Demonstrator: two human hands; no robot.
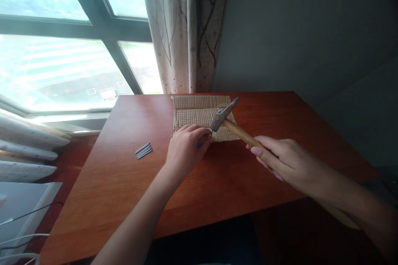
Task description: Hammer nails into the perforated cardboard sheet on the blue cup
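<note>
My right hand (281,160) is closed round the wooden handle of a hammer (224,116), whose metal head hovers over the near edge of a flat piece of cardboard (194,112). My left hand (187,145) rests at that near edge with its fingers pinched on something small, probably a nail, right under the hammer head. A small blue spot shows by the fingertips. Several loose nails (143,150) lie on the table left of my left hand.
The red-brown wooden table (124,182) stands against a grey wall, with a patterned curtain (186,29) and a large window (62,49) behind it. White padded shapes and cables lie off the table's left side.
</note>
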